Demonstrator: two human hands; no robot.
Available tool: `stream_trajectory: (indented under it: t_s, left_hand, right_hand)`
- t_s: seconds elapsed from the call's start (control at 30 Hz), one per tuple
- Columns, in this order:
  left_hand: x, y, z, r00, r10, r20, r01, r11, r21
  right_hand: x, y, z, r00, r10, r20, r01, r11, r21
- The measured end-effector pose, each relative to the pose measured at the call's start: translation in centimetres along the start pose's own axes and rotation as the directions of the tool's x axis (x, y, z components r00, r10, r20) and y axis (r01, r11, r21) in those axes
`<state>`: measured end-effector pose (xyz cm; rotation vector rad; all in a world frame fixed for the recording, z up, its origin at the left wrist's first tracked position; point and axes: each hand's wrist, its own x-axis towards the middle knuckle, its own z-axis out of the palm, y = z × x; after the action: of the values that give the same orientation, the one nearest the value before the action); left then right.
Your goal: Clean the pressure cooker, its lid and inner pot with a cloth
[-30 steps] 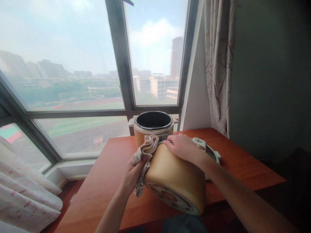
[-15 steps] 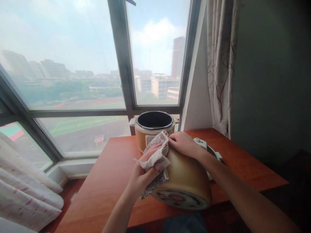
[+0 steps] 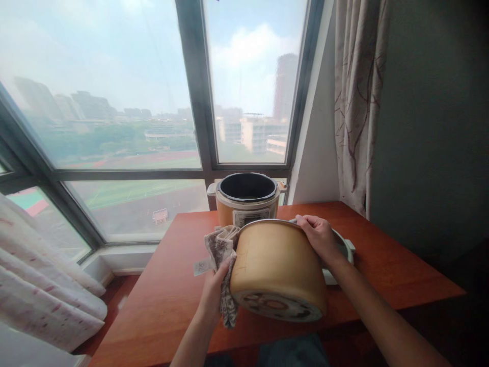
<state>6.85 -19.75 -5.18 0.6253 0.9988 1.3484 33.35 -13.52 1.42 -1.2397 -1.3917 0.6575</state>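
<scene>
A tan inner cooking pot (image 3: pixel 277 265) is tipped on its side above the red-brown wooden table (image 3: pixel 168 285), its patterned bottom facing me. My left hand (image 3: pixel 217 285) grips a patterned grey-beige cloth (image 3: pixel 219 250) and presses it against the pot's left wall. My right hand (image 3: pixel 319 234) holds the pot's rim at the upper right. Behind the pot stands the cooker body (image 3: pixel 247 201), open and dark inside.
The cooker's white lid (image 3: pixel 342 250) lies on the table behind my right hand. Large windows (image 3: pixel 114 102) run along the far side. A patterned curtain (image 3: pixel 357 102) hangs at the right, another curtain (image 3: pixel 42 285) lies at the lower left. Bare tabletop stretches left of the pot.
The cloth hand slid from the top of the pot down to its left side. My right hand shifted along the rim to the right, and the pot turned slightly.
</scene>
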Motion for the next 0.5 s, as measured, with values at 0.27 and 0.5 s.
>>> stream_trajectory:
  t_s: [0.27,0.5]
  left_hand:
    - [1.5,0.9,-0.5,0.986,0.017,-0.166,-0.017,1.000,0.004]
    - [0.0,4.2,0.8,0.965,0.218,-0.144,-0.174,0.946,0.273]
  right_hand:
    - [-1.1,3.7,0.6,0.979,-0.006,-0.205,0.018,0.998,0.060]
    - [-1.4,0.6,0.5,0.989,-0.147,-0.017,0.139,0.963,-0.230]
